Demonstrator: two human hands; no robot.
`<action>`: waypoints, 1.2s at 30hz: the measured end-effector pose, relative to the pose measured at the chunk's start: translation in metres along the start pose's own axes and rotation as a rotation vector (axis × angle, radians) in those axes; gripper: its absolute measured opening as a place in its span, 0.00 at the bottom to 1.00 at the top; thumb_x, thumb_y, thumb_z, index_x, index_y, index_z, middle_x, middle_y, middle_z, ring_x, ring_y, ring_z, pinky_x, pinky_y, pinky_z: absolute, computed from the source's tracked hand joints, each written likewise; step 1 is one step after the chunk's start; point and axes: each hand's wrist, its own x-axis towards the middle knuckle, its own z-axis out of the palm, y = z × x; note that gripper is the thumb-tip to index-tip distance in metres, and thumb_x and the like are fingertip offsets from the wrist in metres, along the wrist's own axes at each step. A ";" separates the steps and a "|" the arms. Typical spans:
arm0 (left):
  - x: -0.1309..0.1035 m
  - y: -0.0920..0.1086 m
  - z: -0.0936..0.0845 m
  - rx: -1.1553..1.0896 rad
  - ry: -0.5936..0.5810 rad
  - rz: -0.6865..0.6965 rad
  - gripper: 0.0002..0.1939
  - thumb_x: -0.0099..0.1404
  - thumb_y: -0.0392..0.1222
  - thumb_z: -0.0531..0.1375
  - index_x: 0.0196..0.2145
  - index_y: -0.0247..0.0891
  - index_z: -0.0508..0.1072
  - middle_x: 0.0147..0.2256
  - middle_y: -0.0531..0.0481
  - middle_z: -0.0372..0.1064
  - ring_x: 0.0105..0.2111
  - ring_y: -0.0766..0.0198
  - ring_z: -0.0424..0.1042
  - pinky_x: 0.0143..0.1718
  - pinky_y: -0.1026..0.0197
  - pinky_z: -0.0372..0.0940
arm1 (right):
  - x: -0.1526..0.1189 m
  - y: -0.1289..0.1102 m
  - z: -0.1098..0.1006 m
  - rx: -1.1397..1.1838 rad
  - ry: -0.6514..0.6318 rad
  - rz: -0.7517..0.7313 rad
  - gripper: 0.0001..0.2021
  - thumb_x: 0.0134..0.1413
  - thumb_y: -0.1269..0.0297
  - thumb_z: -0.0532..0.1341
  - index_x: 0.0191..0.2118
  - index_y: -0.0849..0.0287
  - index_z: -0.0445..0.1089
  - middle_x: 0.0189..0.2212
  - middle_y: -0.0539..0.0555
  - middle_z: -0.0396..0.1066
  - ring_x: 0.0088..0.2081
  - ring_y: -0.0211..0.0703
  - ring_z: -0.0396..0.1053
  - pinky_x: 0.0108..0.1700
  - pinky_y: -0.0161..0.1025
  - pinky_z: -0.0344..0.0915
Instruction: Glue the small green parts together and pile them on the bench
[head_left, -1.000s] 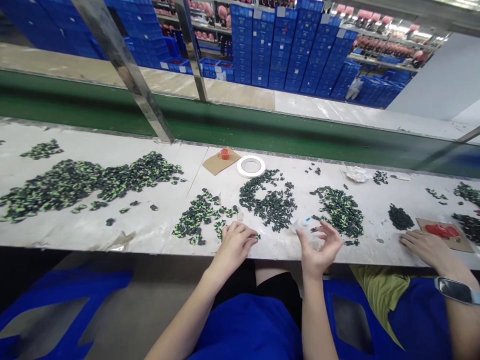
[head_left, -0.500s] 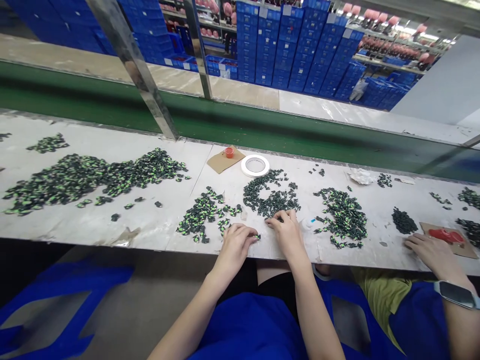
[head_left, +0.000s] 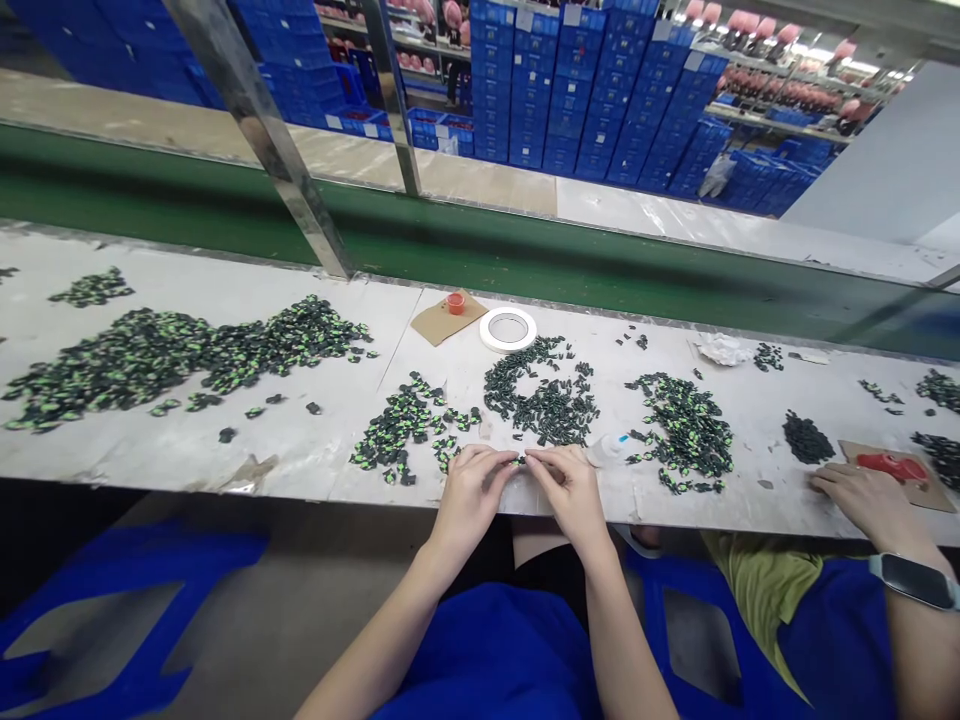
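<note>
My left hand (head_left: 471, 488) pinches a small black-and-green part (head_left: 519, 461) between thumb and fingertips, just above the table's front edge. From the other side, my right hand (head_left: 571, 488) brings its closed fingertips up to the same part; whether they hold a separate dark piece is hidden. Beyond the hands lies a heap of small dark pieces (head_left: 559, 410). Left of it is a loose pile of black-and-green parts (head_left: 397, 430), close to my left hand. A small clear bottle with a blue tip (head_left: 609, 448) lies beside my right hand.
A white tape roll (head_left: 508, 330) and a red cup (head_left: 455, 302) on cardboard (head_left: 431, 325) stand behind the heaps. More black-and-green piles lie left (head_left: 120, 360) and right (head_left: 686, 430). A co-worker's hand (head_left: 855, 490) rests at far right, near a red object (head_left: 892, 467).
My right hand has come back from the heap of dark pieces to meet my left hand's fingertips at the part. My left hand stays nearly in place.
</note>
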 end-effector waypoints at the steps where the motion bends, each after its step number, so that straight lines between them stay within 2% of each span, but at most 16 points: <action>1: 0.000 0.001 -0.001 -0.027 -0.005 -0.003 0.08 0.64 0.39 0.58 0.37 0.42 0.78 0.33 0.48 0.75 0.37 0.58 0.71 0.42 0.53 0.66 | 0.000 0.001 0.000 0.011 -0.003 0.005 0.07 0.57 0.63 0.61 0.36 0.53 0.78 0.31 0.54 0.77 0.37 0.46 0.67 0.37 0.41 0.67; 10: 0.002 0.013 -0.007 -0.348 -0.086 -0.142 0.07 0.61 0.42 0.61 0.35 0.41 0.79 0.35 0.46 0.74 0.40 0.58 0.73 0.44 0.55 0.69 | -0.007 -0.003 -0.005 0.192 0.016 0.020 0.06 0.53 0.66 0.63 0.35 0.53 0.79 0.31 0.55 0.77 0.36 0.45 0.70 0.29 0.37 0.68; 14: 0.001 0.022 -0.009 -0.364 -0.088 -0.146 0.07 0.59 0.41 0.61 0.34 0.40 0.79 0.35 0.46 0.74 0.39 0.59 0.72 0.44 0.56 0.68 | -0.012 -0.006 -0.004 0.244 0.076 -0.028 0.06 0.52 0.67 0.64 0.34 0.53 0.79 0.30 0.55 0.76 0.35 0.43 0.70 0.29 0.36 0.69; 17: 0.001 0.028 -0.012 -0.347 -0.117 -0.133 0.07 0.60 0.40 0.61 0.34 0.40 0.78 0.35 0.46 0.73 0.39 0.59 0.72 0.44 0.57 0.68 | -0.015 -0.007 -0.005 0.303 0.115 0.000 0.08 0.50 0.68 0.65 0.38 0.54 0.78 0.30 0.53 0.74 0.32 0.40 0.71 0.29 0.35 0.72; 22: 0.004 0.038 -0.022 -0.302 -0.198 -0.041 0.06 0.60 0.38 0.60 0.34 0.40 0.77 0.35 0.46 0.74 0.39 0.58 0.71 0.44 0.56 0.66 | -0.018 -0.011 -0.011 0.364 0.079 0.001 0.15 0.48 0.68 0.65 0.44 0.55 0.75 0.31 0.51 0.71 0.32 0.39 0.74 0.31 0.34 0.74; 25: 0.004 0.044 -0.025 -0.277 -0.189 0.011 0.05 0.60 0.37 0.60 0.34 0.40 0.76 0.34 0.47 0.75 0.39 0.57 0.71 0.43 0.55 0.66 | -0.020 -0.014 -0.012 0.356 0.111 -0.025 0.13 0.49 0.67 0.65 0.43 0.55 0.75 0.31 0.51 0.69 0.32 0.38 0.74 0.36 0.37 0.76; 30: -0.003 0.050 -0.024 -0.252 -0.108 0.022 0.05 0.61 0.38 0.60 0.33 0.40 0.76 0.33 0.46 0.74 0.39 0.57 0.70 0.43 0.55 0.66 | -0.024 -0.015 -0.005 0.408 0.157 -0.047 0.10 0.51 0.67 0.65 0.41 0.55 0.75 0.32 0.51 0.68 0.34 0.39 0.73 0.38 0.38 0.76; 36: -0.007 0.044 -0.019 -0.298 -0.097 -0.023 0.06 0.60 0.39 0.61 0.33 0.41 0.78 0.33 0.46 0.75 0.38 0.57 0.70 0.42 0.54 0.67 | -0.028 -0.013 -0.002 0.338 0.173 -0.068 0.12 0.51 0.69 0.64 0.43 0.54 0.74 0.33 0.52 0.68 0.34 0.40 0.73 0.39 0.40 0.77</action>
